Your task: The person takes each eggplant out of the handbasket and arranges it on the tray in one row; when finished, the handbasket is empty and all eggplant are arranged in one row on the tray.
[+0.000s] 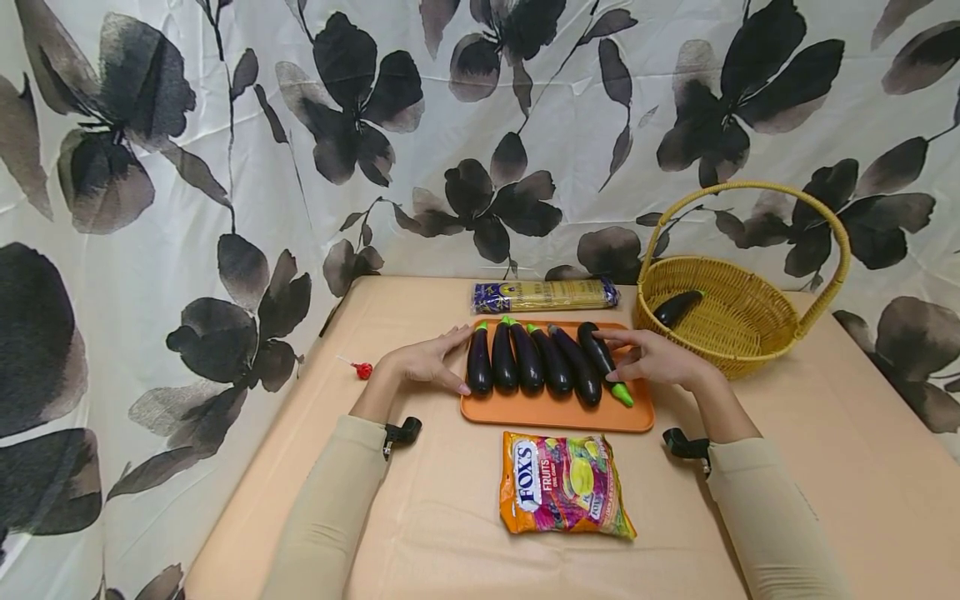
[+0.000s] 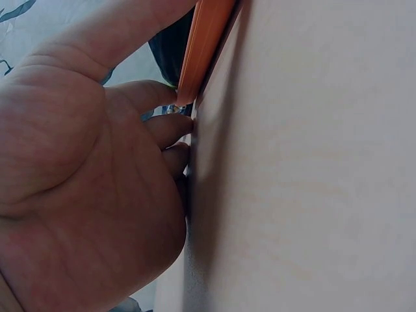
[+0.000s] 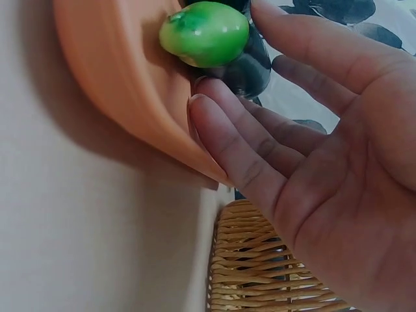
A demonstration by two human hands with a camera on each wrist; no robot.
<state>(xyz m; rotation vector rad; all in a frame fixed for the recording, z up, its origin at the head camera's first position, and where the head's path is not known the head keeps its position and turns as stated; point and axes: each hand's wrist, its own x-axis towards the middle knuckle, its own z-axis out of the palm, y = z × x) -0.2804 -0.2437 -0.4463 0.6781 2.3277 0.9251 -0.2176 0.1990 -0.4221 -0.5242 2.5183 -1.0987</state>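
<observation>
Several dark purple eggplants [image 1: 529, 358] with green caps lie side by side on an orange tray [image 1: 555, 417]. My left hand [image 1: 429, 360] is at the tray's left end, fingers spread, fingertips right by the leftmost eggplant [image 1: 480, 367]. At the other end is my right hand [image 1: 663, 357], its relaxed fingers along the right side of the last eggplant [image 1: 597, 350]. That one lies reversed, its green cap [image 3: 208, 34] toward me. In the left wrist view, the left hand's fingertips are beside the tray's edge [image 2: 203, 45].
A yellow wicker basket [image 1: 712, 354] with a tall handle stands at the right, holding one eggplant [image 1: 677, 308]. Behind the tray lies a pasta packet [image 1: 546, 296]. A Fox's candy bag [image 1: 564, 485] is in front, and a small red item [image 1: 363, 371] at left. Floral cloth [image 1: 480, 100] hangs behind.
</observation>
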